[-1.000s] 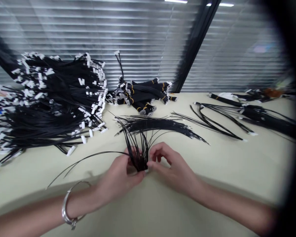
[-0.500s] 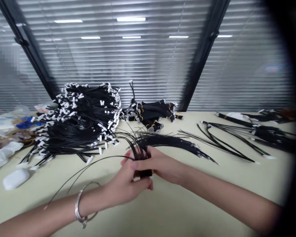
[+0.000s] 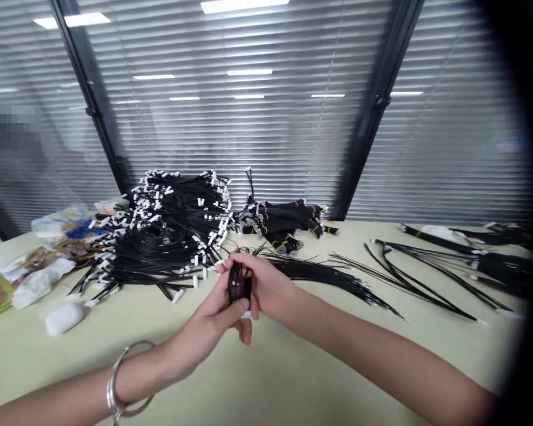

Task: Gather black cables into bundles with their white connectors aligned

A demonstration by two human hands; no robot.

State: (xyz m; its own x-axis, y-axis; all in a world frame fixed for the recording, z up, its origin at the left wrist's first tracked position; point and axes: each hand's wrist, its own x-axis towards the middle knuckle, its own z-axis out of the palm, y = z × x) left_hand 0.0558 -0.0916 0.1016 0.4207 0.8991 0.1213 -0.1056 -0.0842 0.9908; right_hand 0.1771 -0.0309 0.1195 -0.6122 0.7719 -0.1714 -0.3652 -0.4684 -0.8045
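Observation:
Both hands meet over the near-middle of the table around a black wire bundle (image 3: 238,285), which looks coiled or bent into a loop. My left hand (image 3: 217,322) grips it from below with the thumb pressed on its front. Around its top and right side curl the fingers of my right hand (image 3: 269,287). A bit of a white connector (image 3: 246,315) shows below the bundle, by the fingers. Behind the right hand lies a fan of loose black wires (image 3: 320,273) with bare-looking tips. Fingers hide part of the held bundle.
A large heap of black cables (image 3: 160,236) with white connectors sits back left. Black bundles tied with yellow bands (image 3: 284,222) lie at the back middle. At left are a white case (image 3: 64,318) and crumpled plastic bags (image 3: 44,281). More cables (image 3: 426,275) spread right.
The view has tilted up and turned left. The upright wires and the long strands sticking out left no longer show; the held bundle now looks looped, and the right hand's fingers have wrapped over its top.

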